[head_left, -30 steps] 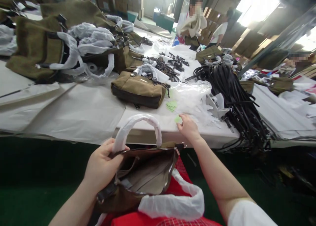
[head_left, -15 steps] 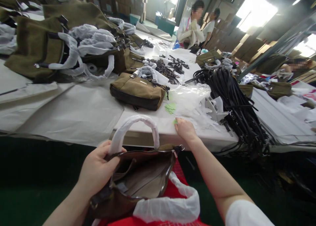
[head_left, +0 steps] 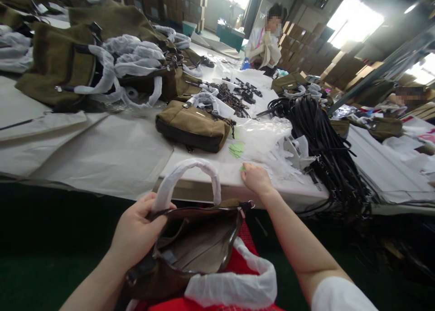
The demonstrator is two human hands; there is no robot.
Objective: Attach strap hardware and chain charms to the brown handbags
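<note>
An olive-brown handbag (head_left: pixel 200 243) lies unzipped on my lap, its pale lining showing and both handles wrapped in white paper. My left hand (head_left: pixel 141 225) is closed on the bag's left rim, beside the foot of the upright wrapped handle (head_left: pixel 190 166). At the table's front edge, my right hand (head_left: pixel 255 177) is closed with its fingertips on a small green slip (head_left: pixel 242 168). Just beyond it, several loose green slips (head_left: pixel 236 150) lie on the white tabletop. The fingers of my right hand are partly hidden by its back.
A finished-looking olive handbag (head_left: pixel 193 125) stands on the table ahead. More bags (head_left: pixel 54 66) are heaped at the left. Black straps (head_left: pixel 306 129) hang over the table edge at the right, near a tape dispenser (head_left: pixel 297 152). A person (head_left: pixel 263 48) stands at the far end.
The view has shifted slightly, so the table's things appear a little further right. Both hands keep their places. A second person at the back is no longer visible behind the first.
</note>
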